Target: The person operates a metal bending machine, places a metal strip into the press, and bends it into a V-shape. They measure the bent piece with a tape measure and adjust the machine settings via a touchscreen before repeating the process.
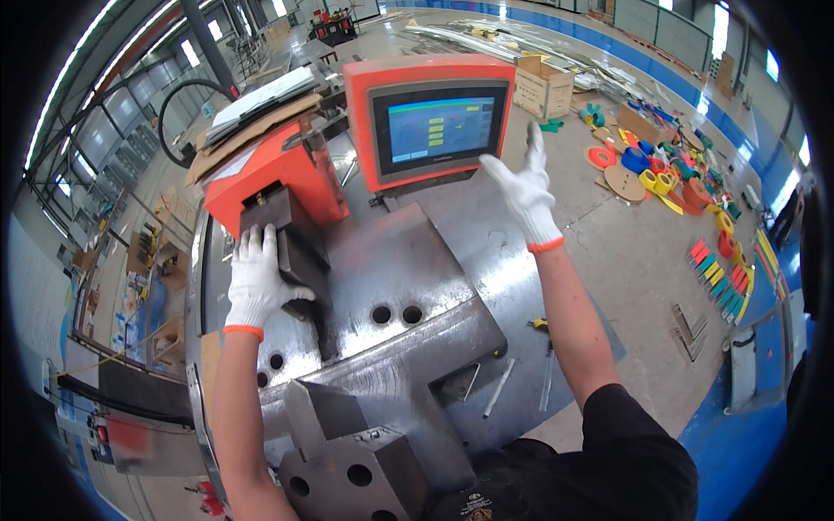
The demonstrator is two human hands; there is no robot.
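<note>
Fingers, left hand (254,276): stretched out nearly straight in a white glove, thumb spread wide to the right; laid along the dark steel block (304,252), pressing or only resting, cannot tell.
Fingers, right hand (528,195): raised in a white glove, thumb opened wide from the rest, pointing away from the body.
Dark steel block: beside and just right of the left fingers, near end behind the left thumb.
Red housing (319,174): just beyond the left fingertips.
Screen (447,122): lit blue, left of the right thumb tip; well apart from the left fingers.
Red casing (358,113): around the screen, right edge near the right thumb; touching or apart, cannot tell.
Steel plate (382,256): between the 2 hands, pierced by 2 round holes (413,314).
Cardboard box (543,87): beyond the right fingertips.
Tape rolls (638,161): on the floor, well right of the right fingers.
</note>
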